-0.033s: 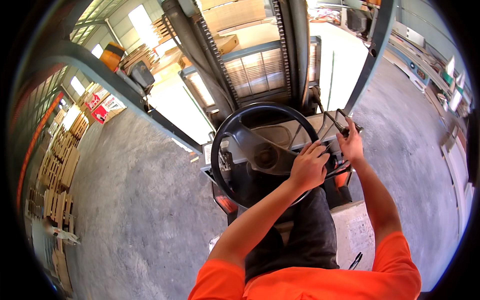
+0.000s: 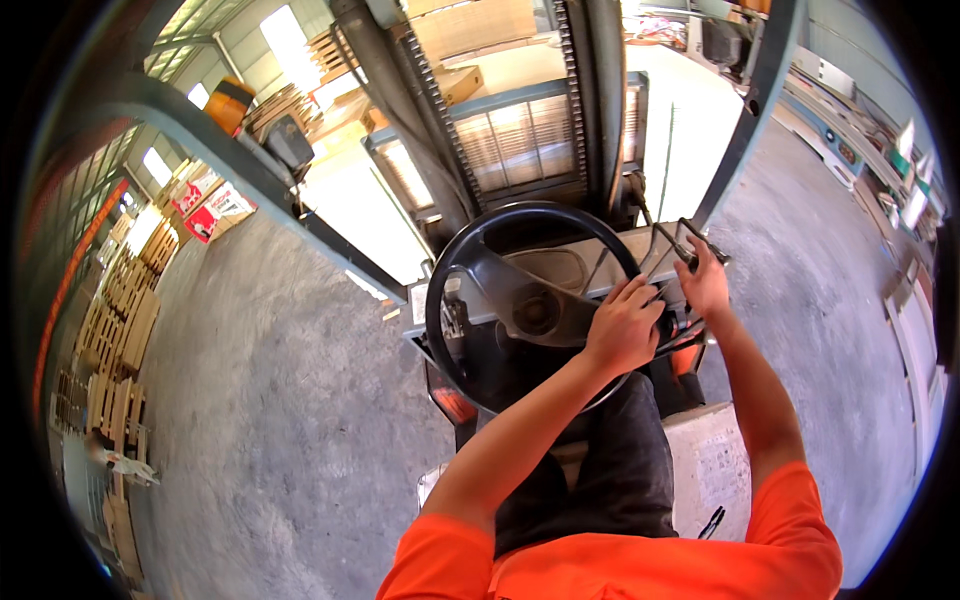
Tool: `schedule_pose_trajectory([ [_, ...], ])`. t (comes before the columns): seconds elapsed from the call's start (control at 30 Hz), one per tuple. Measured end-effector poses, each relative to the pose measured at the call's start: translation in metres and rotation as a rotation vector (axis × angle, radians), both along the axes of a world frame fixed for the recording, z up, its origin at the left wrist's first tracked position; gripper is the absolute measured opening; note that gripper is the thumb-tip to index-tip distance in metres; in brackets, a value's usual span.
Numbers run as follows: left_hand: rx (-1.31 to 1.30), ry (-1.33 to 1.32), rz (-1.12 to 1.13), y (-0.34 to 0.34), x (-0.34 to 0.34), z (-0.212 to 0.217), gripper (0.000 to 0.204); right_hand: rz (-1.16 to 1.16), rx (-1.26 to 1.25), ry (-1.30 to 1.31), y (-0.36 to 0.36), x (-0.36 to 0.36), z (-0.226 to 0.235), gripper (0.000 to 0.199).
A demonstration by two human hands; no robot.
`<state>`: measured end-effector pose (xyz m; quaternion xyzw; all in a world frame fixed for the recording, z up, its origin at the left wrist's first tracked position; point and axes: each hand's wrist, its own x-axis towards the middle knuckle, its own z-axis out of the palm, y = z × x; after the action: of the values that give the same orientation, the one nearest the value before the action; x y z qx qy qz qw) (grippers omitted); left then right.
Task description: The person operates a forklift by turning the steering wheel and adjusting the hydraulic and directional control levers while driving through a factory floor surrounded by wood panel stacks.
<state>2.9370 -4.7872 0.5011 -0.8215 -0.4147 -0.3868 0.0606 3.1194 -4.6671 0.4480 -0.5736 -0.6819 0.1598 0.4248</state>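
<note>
Barely anything has moved since the earlier frame: the steering wheel (image 2: 532,312), the mast (image 2: 595,110) and both arms sit slightly farther right in the view, which looks more like a small turn of the head than a shift of the machine. For the work, that amounts to the same hold on the controls, with no visible change in how the wheel is turned.

The left hand (image 2: 625,325) reaches across and is curled over the right part of the wheel's rim, gripping it. Just beside it, the right hand (image 2: 706,284) is at the control levers (image 2: 688,263) to the right of the wheel, fingers bent over a dark knob; they hide part of it, so I can't make out whether they close around it or only rest there.

Beyond the mast lies a broad white surface (image 2: 690,130), washed out by glare. Wooden pallets (image 2: 105,330) stand along the far left.
</note>
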Motion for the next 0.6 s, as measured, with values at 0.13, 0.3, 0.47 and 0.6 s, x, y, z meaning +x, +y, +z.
schedule_pose_trajectory([
  [0.13, 0.007, -0.030, 0.048, 0.042, -0.038, 0.010, 0.023, -0.055, -0.087, -0.249, 0.031, -0.043, 0.009, 0.032],
  [0.3, 0.126, -0.023, 0.146, 0.097, -0.102, 0.018, 0.016, -0.075, -0.107, -0.282, 0.042, -0.097, 0.007, 0.032],
  [0.47, 0.097, -0.031, 0.235, 0.116, -0.130, -0.007, 0.014, -0.123, -0.066, -0.304, 0.028, -0.096, -0.039, 0.029],
  [0.6, 0.093, -0.105, 0.323, 0.130, -0.183, 0.004, 0.015, -0.090, 0.005, -0.281, 0.037, -0.113, -0.056, 0.028],
])
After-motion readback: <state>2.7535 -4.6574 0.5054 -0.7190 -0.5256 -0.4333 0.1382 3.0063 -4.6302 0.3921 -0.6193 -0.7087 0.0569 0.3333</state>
